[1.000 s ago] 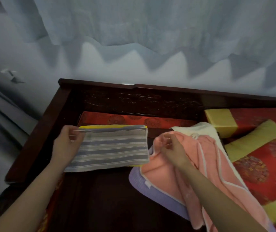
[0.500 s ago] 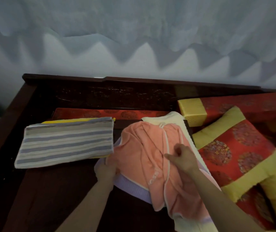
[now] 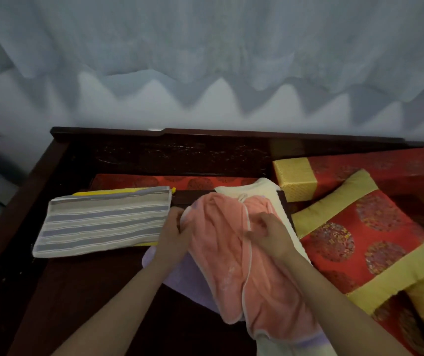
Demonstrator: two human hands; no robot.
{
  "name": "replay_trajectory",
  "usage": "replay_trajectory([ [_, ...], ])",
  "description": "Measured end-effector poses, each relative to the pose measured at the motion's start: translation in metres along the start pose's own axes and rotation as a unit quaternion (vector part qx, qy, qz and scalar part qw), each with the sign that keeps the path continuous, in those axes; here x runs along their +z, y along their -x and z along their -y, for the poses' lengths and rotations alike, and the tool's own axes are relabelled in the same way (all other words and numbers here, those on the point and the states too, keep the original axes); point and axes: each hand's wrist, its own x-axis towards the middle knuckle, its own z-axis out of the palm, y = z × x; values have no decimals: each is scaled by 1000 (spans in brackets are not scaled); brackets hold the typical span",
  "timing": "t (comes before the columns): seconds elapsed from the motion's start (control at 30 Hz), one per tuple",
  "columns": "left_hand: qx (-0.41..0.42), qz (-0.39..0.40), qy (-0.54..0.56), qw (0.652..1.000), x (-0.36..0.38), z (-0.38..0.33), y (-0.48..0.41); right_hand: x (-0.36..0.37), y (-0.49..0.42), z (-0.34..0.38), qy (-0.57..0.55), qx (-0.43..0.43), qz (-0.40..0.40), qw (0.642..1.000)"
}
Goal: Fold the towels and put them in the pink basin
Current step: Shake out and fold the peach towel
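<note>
My left hand [image 3: 173, 233] grips the plush pink towel [image 3: 221, 268] at its left edge; my right hand [image 3: 270, 236] pinches its white piping | it lies rumpled over a lilac towel [image 3: 180, 277] | flat folded striped towel [image 3: 103, 222] just left

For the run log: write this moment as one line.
left hand grips pink towel | right hand pinches its trim | striped towel folded | basin not visible

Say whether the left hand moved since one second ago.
Yes, rightward. The left hand was at the left end of the striped towel; now it grips the left edge of the pink towel, right of the striped one.
</note>
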Motion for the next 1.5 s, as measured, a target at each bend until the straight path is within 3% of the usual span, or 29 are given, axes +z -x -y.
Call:
replay_trajectory([
  [0.1, 103, 63, -30, 992, -21, -38, -4, -20, -2, 40, -47, -120, 20, 991],
  [0.23, 204, 103, -64, 972, -41, -75, -5, -48, -2, 96, -94, -207, 86, 970],
  [0.4, 250, 151, -90, 952, -62, -104, -2, -62, 1, 131, -91, -235, 203, 946],
  [0.5, 260, 153, -91, 949, -75, -111, -2, -60, 6, 143, -70, -223, 212, 949],
  [0.6, 228, 111, 9, 967, -80, -110, 3, -58, 10, 155, -64, -222, 165, 959],
  [0.7, 138, 100, 108, 980, -80, -102, 12, -65, 14, 166, -123, -222, 138, 957],
  [0.77, 99, 130, 103, 981, -79, -89, 19, -75, 20, 176, -172, -213, 122, 954],
  [0.93, 75, 165, -26, 983, -68, -69, 37, -97, 34, 196, -249, -218, 88, 939],
  [1.03, 45, 157, -16, 986, -57, -67, 44, -103, 38, 208, -315, -204, 61, 925],
  [1.13, 19, 204, 45, 978, -49, -55, 47, -113, 41, 228, -401, -188, 17, 896],
  [1.23, 4, 158, 54, 986, -55, -57, 39, -126, 33, 244, -398, -178, -68, 898],
  [1.33, -16, 93, 212, 973, -85, -86, 12, -148, 10, 248, -388, -130, -166, 897],
  [1.5, 81, 11, 201, 976, -150, -177, -30, -190, -16, 257, -323, -86, -250, 909],
])
